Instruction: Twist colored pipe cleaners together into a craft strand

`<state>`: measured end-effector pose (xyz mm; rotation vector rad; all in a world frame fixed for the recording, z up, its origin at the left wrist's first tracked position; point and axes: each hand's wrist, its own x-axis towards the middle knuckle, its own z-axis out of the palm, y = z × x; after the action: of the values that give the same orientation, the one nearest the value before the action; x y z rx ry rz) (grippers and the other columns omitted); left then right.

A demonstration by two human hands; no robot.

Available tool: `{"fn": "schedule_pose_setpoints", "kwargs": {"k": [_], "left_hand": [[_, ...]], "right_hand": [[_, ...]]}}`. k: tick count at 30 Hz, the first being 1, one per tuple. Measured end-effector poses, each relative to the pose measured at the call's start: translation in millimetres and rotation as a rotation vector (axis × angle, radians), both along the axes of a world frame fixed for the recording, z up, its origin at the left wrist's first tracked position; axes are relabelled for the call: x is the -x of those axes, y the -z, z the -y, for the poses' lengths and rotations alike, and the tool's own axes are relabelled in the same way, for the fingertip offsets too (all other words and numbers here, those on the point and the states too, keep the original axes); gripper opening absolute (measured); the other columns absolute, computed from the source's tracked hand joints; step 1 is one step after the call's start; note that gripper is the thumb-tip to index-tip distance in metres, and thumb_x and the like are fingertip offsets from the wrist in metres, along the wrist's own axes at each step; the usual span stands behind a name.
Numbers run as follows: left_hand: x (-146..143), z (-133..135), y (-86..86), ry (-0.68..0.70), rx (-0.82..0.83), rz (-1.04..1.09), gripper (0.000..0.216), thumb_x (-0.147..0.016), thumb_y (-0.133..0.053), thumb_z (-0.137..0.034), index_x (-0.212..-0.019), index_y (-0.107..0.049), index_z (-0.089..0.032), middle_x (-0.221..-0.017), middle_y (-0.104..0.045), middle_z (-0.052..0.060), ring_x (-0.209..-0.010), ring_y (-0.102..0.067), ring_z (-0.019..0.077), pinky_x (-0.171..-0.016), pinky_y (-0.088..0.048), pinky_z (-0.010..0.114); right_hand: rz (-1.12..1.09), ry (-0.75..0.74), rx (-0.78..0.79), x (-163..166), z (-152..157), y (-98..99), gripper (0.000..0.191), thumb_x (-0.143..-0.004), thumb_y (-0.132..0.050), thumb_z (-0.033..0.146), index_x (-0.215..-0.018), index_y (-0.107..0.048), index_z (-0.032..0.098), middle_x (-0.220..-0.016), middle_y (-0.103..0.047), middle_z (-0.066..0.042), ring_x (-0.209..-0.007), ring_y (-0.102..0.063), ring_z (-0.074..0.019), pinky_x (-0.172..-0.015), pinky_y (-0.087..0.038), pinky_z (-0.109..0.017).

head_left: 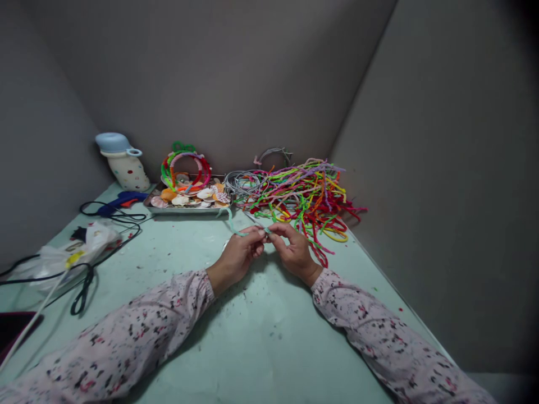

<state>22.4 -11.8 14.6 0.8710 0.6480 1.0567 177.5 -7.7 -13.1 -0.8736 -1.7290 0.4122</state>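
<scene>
My left hand (239,253) and my right hand (295,249) meet over the pale green table (252,336), fingertips pinched together. Between them they hold a light green fuzzy pipe cleaner (234,226), whose free end curls up and to the left from my left fingers. A thin metal band seems to run under the fingers, but I cannot make it out clearly. Just behind my right hand lies a tangled heap of coloured pipe cleaners (309,193).
A metal tray (185,210) of shells and wrapped hoops (187,165) stands at the back, beside grey wire rings (242,180). A white spotted jug (125,163), a blue glue gun (120,201), black cables, scissors (83,289) and a plastic bag (80,247) lie at left. Grey walls close in.
</scene>
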Motion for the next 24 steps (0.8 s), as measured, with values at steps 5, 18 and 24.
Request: {"fn": "schedule_pose_setpoints", "kwargs": {"k": [5,18,24], "left_hand": [[0.9,0.0,0.4,0.003,-0.012,0.006,0.016,-0.073,-0.068,-0.024,-0.075,-0.059,-0.011,-0.068,-0.054,-0.002,-0.052,-0.046,0.0027,-0.046,-0.036,0.013],[0.1,0.9,1.3,-0.016,0.022,0.001,0.018,-0.072,-0.070,-0.025,-0.076,-0.057,-0.013,-0.067,-0.054,-0.003,-0.051,-0.047,0.0027,-0.046,-0.037,0.012],[-1.0,1.2,4.3,0.058,0.084,-0.040,0.025,-0.079,-0.064,-0.038,-0.082,-0.060,-0.013,-0.066,-0.055,-0.002,-0.047,-0.048,0.0030,-0.042,-0.035,0.013]], "right_hand": [[0.010,-0.008,0.010,-0.1,0.9,-0.8,0.016,-0.087,-0.054,0.024,-0.102,-0.060,0.022,-0.096,-0.067,-0.003,-0.084,-0.065,-0.0159,-0.081,-0.052,-0.031],[0.041,0.032,-0.027,0.9,1.4,-3.5,0.015,-0.087,-0.054,0.023,-0.101,-0.061,0.022,-0.096,-0.068,-0.003,-0.085,-0.064,-0.0163,-0.079,-0.051,-0.032],[0.062,0.128,-0.067,0.2,-1.6,0.2,0.015,-0.087,-0.053,0.023,-0.101,-0.060,0.022,-0.092,-0.067,-0.003,-0.085,-0.062,-0.0168,-0.078,-0.050,-0.032]]}}
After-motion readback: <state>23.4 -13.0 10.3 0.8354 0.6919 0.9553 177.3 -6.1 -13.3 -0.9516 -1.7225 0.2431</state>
